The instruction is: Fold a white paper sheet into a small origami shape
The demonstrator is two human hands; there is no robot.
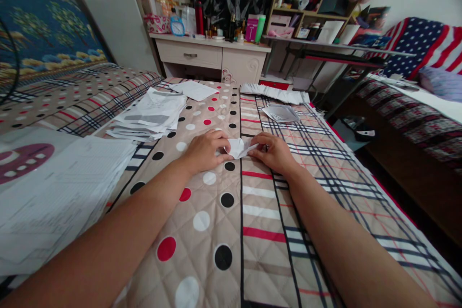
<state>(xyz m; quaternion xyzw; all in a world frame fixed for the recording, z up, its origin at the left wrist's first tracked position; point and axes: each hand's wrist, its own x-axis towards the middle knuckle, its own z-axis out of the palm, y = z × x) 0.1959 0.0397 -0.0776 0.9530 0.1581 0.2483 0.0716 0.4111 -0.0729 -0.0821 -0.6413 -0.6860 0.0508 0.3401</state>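
Note:
Between my two hands is a small folded piece of white paper (236, 148), low over the quilted bedspread (216, 221). My left hand (211, 150) pinches its left end between thumb and fingers. On the other side, my right hand (271, 153) grips the right end the same way. Creases run across the paper's middle. Beyond my right hand lies a flat clear packet (281, 113), and behind that a long folded white strip (274, 93). A stack of loose printed sheets (147, 113) sits to the left of my left hand.
A larger pile of printed paper (72, 192) fills the near left, with a plastic bag (25, 159) bearing a pink oval. One white sheet (195, 90) lies at the far side. A dresser (191, 55), a desk (335, 47) and another bed (415, 120) stand beyond.

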